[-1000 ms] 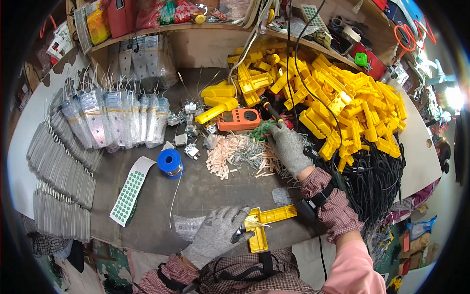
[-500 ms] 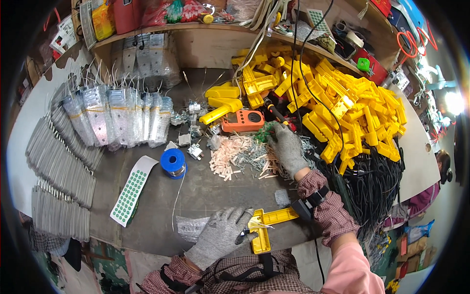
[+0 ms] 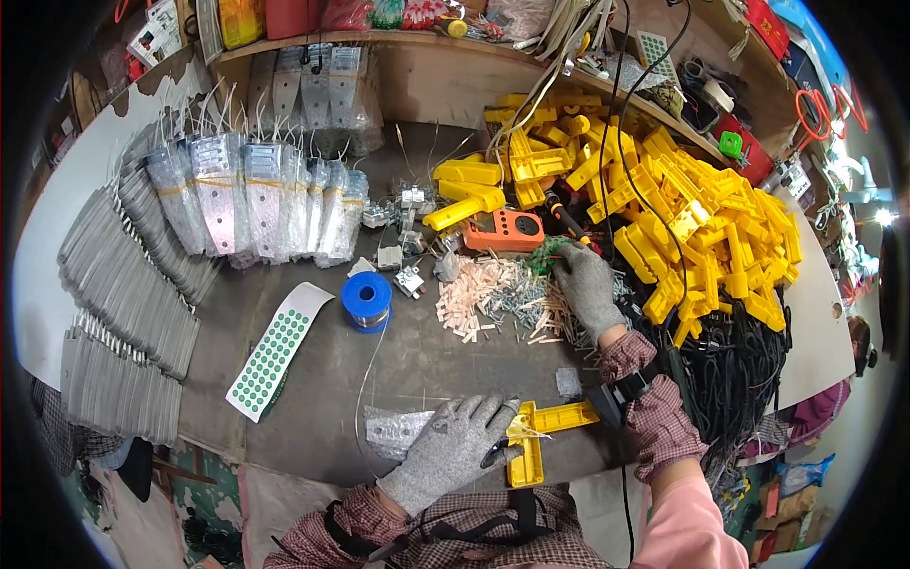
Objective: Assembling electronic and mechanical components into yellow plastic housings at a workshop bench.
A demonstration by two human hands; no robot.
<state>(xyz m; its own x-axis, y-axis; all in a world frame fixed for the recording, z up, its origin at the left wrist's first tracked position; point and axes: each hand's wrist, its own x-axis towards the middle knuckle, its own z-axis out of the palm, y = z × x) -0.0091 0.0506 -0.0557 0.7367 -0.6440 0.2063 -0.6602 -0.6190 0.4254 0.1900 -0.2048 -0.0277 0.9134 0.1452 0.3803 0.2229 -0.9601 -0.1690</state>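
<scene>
My left hand [image 3: 455, 451], in a grey glove, is closed on a T-shaped yellow plastic housing [image 3: 561, 417] at the table's near edge. Thin white wires lie over the housing's open inner side. A clear bubble-wrap bag [image 3: 392, 431] lies beside this hand, partly under it. My right hand [image 3: 588, 289], also gloved, reaches to a small heap of green pieces [image 3: 547, 254]. Its fingers are bunched there, with the tips hidden among the pieces, so what they pinch cannot be made out. Loose screws [image 3: 517, 302] and pale pink strips [image 3: 466, 294] are spread beside it.
Yellow housings [image 3: 701, 223] are heaped at the right above black cables [image 3: 735, 365]. An orange meter [image 3: 505, 230] stands behind the screws. A blue solder spool [image 3: 367, 302], a green-dotted sticker sheet [image 3: 281, 351], bagged metal parts [image 3: 270, 199] and stacked grey strips [image 3: 128, 284] occupy the left.
The whole view has shifted, so the table's things appear farther right. My right hand stays at the green pieces, and my left keeps its hold on the yellow housing.
</scene>
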